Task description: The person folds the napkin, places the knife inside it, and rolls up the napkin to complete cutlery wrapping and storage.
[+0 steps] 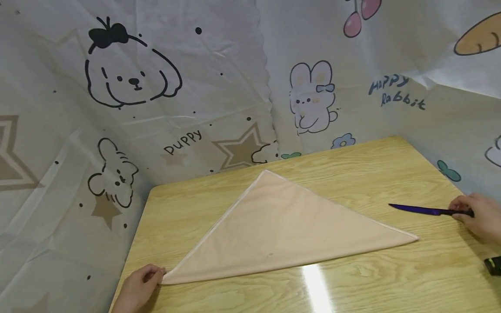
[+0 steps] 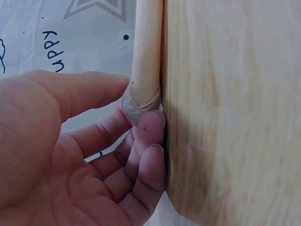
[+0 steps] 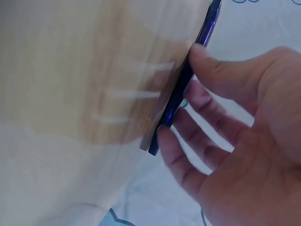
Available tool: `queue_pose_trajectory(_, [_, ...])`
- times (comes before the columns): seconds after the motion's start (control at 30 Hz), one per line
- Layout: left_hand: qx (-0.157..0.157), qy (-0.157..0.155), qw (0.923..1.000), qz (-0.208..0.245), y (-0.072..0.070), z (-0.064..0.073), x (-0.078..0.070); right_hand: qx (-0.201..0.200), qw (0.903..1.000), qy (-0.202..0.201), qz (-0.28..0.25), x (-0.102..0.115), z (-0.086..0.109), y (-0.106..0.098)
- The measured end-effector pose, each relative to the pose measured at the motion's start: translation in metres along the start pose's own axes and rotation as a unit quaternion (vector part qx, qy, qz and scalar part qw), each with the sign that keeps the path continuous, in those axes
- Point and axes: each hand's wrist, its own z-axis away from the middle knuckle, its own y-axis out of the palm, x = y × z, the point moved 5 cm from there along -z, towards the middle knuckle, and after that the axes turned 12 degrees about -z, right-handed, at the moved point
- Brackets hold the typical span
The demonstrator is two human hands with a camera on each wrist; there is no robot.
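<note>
A peach cloth with a pale edging lies folded into a triangle on the wooden table. At its left corner is my left hand, holding the tip between thumb and fingers. The left wrist view shows that cloth corner from close by, with the fingertips at it. To the right of the cloth is a knife with a dark purple blade that points left. My right hand grips its black handle with thumb and fingers, low over the table's right side.
A black object with a green mark sits at the right edge of the head view, cut off by the frame. Printed sheets with cartoon animals hang behind and beside the table. Light reflects off the tabletop near the front.
</note>
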Motion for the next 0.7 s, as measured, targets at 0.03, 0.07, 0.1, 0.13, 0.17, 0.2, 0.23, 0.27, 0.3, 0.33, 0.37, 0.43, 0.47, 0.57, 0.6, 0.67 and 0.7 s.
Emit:
queue_pose_trajectory(0.03, [-0.001,-0.002,1.0000,0.004,0.000,0.000,0.000,0.004,1.0000,-0.006,0.002,0.001,-0.001,0.001])
queue_pose_trajectory(0.07, [-0.002,-0.002,0.9999,0.010,0.000,0.000,0.000,0.005,0.9998,-0.017,0.007,0.002,-0.001,0.002])
queue_pose_trajectory(0.1, [-0.003,-0.001,0.9999,0.014,0.000,0.000,0.000,0.008,0.9996,-0.027,0.009,0.003,-0.001,0.003])
queue_pose_trajectory(0.13, [-0.003,0.002,0.9998,0.017,0.000,0.001,0.000,0.010,0.9993,-0.036,0.009,0.005,-0.002,0.003])
queue_pose_trajectory(0.17, [-0.004,0.003,0.9998,0.021,0.000,0.001,-0.001,0.010,0.9988,-0.046,0.010,0.006,-0.002,0.004])
queue_pose_trajectory(0.2, [-0.004,0.003,0.9997,0.022,0.000,0.001,-0.001,0.012,0.9984,-0.054,0.010,0.007,-0.002,0.005])
queue_pose_trajectory(0.23, [-0.004,0.006,0.9997,0.024,0.000,0.001,-0.001,0.015,0.9979,-0.062,0.011,0.009,-0.002,0.005])
queue_pose_trajectory(0.27, [-0.005,0.009,0.9997,0.024,0.000,0.001,-0.001,0.019,0.9971,-0.072,0.016,0.011,-0.002,0.006])
queue_pose_trajectory(0.3, [-0.005,0.010,0.9996,0.024,0.000,0.001,-0.001,0.027,0.9965,-0.077,0.017,0.013,-0.003,0.007])
queue_pose_trajectory(0.33, [-0.005,0.011,0.9996,0.024,-0.001,0.001,0.000,0.036,0.9960,-0.079,0.019,0.017,-0.003,0.008])
queue_pose_trajectory(0.37, [-0.006,0.012,0.9997,0.022,-0.001,0.001,0.000,0.046,0.9955,-0.080,0.019,0.021,-0.004,0.010])
queue_pose_trajectory(0.43, [-0.007,0.015,0.9997,0.019,-0.002,0.002,0.001,0.076,0.9937,-0.081,0.012,0.035,-0.005,0.014])
queue_pose_trajectory(0.47, [-0.007,0.016,0.9997,0.017,-0.003,0.001,0.001,0.085,0.9927,-0.086,0.007,0.045,-0.006,0.016])
queue_pose_trajectory(0.57, [-0.006,0.024,0.9996,0.013,-0.005,0.002,0.000,0.107,0.9886,-0.105,-0.011,0.082,-0.010,0.022])
queue_pose_trajectory(0.6, [-0.005,0.027,0.9995,0.014,-0.005,0.003,0.000,0.112,0.9868,-0.116,-0.015,0.097,-0.011,0.025])
queue_pose_trajectory(0.67, [-0.002,0.033,0.9994,0.015,-0.006,0.004,-0.001,0.116,0.9817,-0.147,-0.032,0.129,-0.013,0.032])
queue_pose_trajectory(0.7, [-0.001,0.033,0.9993,0.015,-0.007,0.005,0.000,0.122,0.9785,-0.161,-0.040,0.145,-0.013,0.037])
